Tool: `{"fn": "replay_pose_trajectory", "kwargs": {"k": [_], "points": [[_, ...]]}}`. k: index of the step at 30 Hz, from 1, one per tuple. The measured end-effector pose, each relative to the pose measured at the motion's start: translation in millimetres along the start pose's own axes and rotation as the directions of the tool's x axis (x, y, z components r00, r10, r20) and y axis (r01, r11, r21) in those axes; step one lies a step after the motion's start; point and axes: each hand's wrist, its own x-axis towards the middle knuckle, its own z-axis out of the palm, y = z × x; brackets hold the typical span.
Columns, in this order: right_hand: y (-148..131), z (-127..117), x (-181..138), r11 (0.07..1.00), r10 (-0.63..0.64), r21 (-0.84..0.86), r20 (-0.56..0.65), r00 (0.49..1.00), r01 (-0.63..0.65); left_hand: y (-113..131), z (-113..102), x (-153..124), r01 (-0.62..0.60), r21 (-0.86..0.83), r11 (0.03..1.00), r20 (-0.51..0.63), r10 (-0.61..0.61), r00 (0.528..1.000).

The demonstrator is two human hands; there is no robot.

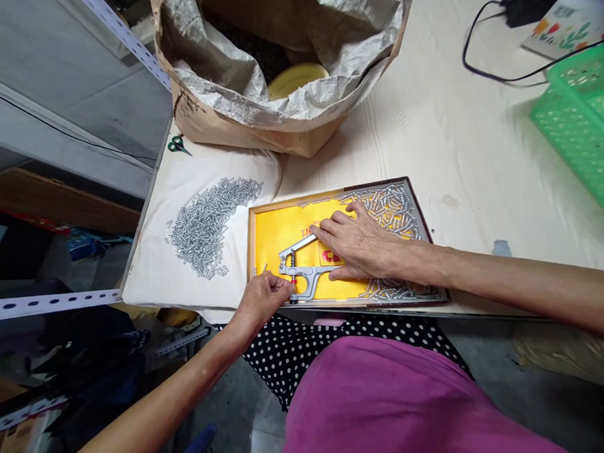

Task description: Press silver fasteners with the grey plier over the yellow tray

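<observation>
My right hand [365,244] is wrapped over the handles of grey snap-fastener pliers [307,280], fingers on the upper handle and thumb by the lower one. The handles are spread apart. At the jaw end, my left hand [264,296] pinches with thumb and fingertips; what it holds is too small to make out. Both hands work over a shallow tray [251,245] with a yellow bottom. Small silvery metal pieces [391,212] fill the tray's right side. A heap of short metal pieces [206,224] lies on white cloth [146,260] to the left.
Behind the tray stands a big open paper sack [258,131] with a yellow dish [298,80] inside. Green-handled scissors [177,146] lie near the table's left edge. A green basket [585,124] and a black cable [480,72] are at the right.
</observation>
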Motion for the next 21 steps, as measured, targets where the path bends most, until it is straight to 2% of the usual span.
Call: {"fn": "replay_pose_trajectory", "kwargs": {"k": [7,9,11,13,14,16,18,21], "points": [[-4.8,11.4,0.7,0.998,0.039,0.046,-0.048,0.998,-0.037,-1.8,-0.3,-2.3,0.003,0.056,0.998,-0.004,-0.003,1.000],[-4.8,13.9,-0.2,0.997,0.035,0.076,-0.066,0.997,-0.030,-3.0,4.3,-7.9,-0.052,0.125,0.991,-0.081,0.062,0.995],[-4.8,14.9,-1.4,0.995,0.032,0.101,-0.077,0.997,-0.024,-2.3,12.2,-13.5,-0.185,0.260,0.948,-0.212,0.243,0.946],[-5.1,15.0,-2.3,0.993,0.027,0.117,-0.083,0.996,-0.018,1.8,20.9,-14.6,-0.328,0.427,0.843,-0.277,0.467,0.840],[-5.4,14.9,-2.6,0.992,0.027,0.123,-0.086,0.996,-0.016,5.3,24.5,-12.4,-0.382,0.496,0.780,-0.260,0.553,0.792],[-6.1,14.8,-3.3,0.991,0.033,0.133,-0.093,0.995,-0.020,14.1,28.2,-2.5,-0.473,0.584,0.660,-0.152,0.661,0.735],[-6.6,14.4,-4.7,0.990,0.042,0.137,-0.095,0.995,-0.028,23.4,27.1,10.9,-0.543,0.613,0.574,-0.020,0.698,0.715],[-6.2,11.9,-9.2,0.993,0.092,0.087,-0.088,0.992,-0.085,34.1,21.1,27.0,-0.573,0.638,0.514,0.104,0.680,0.726]]}}
